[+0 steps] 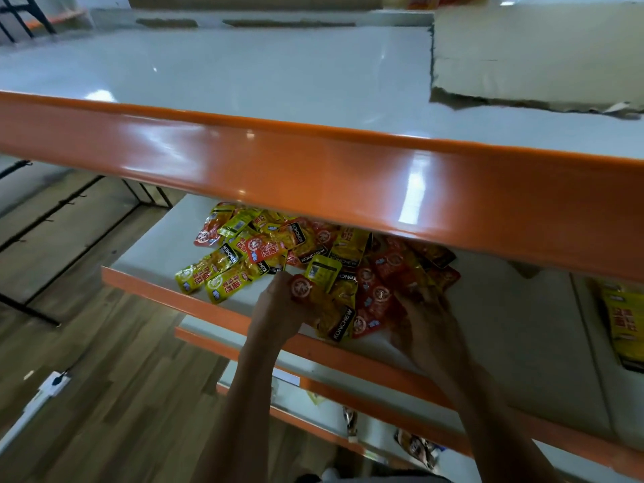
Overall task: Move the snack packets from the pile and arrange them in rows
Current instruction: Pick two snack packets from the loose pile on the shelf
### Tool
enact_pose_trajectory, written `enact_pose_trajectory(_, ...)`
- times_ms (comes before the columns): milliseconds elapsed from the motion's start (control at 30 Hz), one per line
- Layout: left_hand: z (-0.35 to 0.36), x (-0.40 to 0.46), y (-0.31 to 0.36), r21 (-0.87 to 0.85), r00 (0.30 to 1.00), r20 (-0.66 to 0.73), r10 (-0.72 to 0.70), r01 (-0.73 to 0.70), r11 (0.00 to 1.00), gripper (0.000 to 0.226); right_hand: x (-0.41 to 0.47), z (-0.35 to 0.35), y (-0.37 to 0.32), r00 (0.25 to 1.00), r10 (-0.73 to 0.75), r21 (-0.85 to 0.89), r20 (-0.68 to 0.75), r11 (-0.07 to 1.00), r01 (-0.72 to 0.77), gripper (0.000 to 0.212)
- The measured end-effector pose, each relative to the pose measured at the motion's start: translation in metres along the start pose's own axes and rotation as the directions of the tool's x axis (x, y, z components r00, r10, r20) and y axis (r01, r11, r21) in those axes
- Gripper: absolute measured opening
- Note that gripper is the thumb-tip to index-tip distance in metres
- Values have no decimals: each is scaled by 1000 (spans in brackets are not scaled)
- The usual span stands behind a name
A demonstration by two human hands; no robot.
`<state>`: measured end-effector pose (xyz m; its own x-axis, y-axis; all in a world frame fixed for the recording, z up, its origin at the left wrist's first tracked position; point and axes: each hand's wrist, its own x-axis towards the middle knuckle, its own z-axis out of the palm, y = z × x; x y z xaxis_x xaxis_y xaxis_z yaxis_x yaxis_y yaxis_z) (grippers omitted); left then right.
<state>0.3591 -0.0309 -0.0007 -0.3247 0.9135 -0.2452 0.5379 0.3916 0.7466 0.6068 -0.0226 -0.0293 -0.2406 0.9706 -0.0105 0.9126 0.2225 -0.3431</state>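
Packets (278, 252) lie heaped on the second shelf (156, 252), just beyond the fingers. The left hand (284, 308) grips a yellow packet (327, 308); the right hand (427, 325) rests fingers spread on red packets (378, 298).

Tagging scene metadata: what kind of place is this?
Probably a shop or stockroom. Tiered white shelves with orange front edges, a pile of yellow and red snack packets on one, more packaged goods at right, flattened cardboard on top.
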Motion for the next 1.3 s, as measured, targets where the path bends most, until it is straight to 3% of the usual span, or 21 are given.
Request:
enact_pose_trajectory(100, -3, 1, 4, -166, 998, -2, 62, -62, 984, 41, -5, -3, 3, 1000, 16, 66, -17, 998, -15, 58)
enact_pose_trajectory(233, -4, -6, 16, -317, 996, -39, 82, -90, 944, 24, -10, -13, 5, 982, 173, 363, -73, 922, -135, 20)
enact_pose_trajectory(300, 0, -13, 22, -439, 997, -12, 79, -76, 895, 21, -12, -15, 10, 964, 262, 518, -46, 832, -201, 12)
enact_pose_trajectory(400, 7, -20, 24, -581, 996, 65, 53, -6, 814, 19, -16, -17, 17, 917, 394, 724, 60, 615, -312, 14)
enact_pose_trajectory(567, 26, -30, 27, -682, 987, 161, 17, 99, 725, 18, -22, -18, 23, 873, 454, 858, 180, 362, -365, 9)
enact_pose_trajectory(700, 45, -37, 25, -712, 974, 226, 25, 147, 686, 18, -31, -20, 29, 892, 379, 902, 245, 249, -354, 26)
enact_pose_trajectory(833, 58, -36, 25, -674, 943, 326, 69, 180, 716, 31, -39, -23, 35, 911, 330, 918, 247, 221, -330, 29)
enact_pose_trajectory(933, 63, -36, 30, -657, 920, 377, 104, 187, 731, 39, -47, -29, 37, 896, 376, 933, 235, 170, -317, 21)
enact_pose_trajectory(1067, 70, -36, 39, -637, 904, 408, 127, 182, 749, 31, -55, -33, 39, 852, 467, 948, 236, 84, -308, 17)
enact_pose_trajectory(1133, 73, -35, 44, -628, 897, 418, 142, 172, 759, 28, -62, -37, 40, 832, 514, 952, 207, 90, -292, 18)
enact_pose_trajectory(1300, 87, -30, 55, -550, 887, 441, 137, 146, 822, 73, -90, -51, 39, 799, 591, 981, 107, 69, -182, 11)
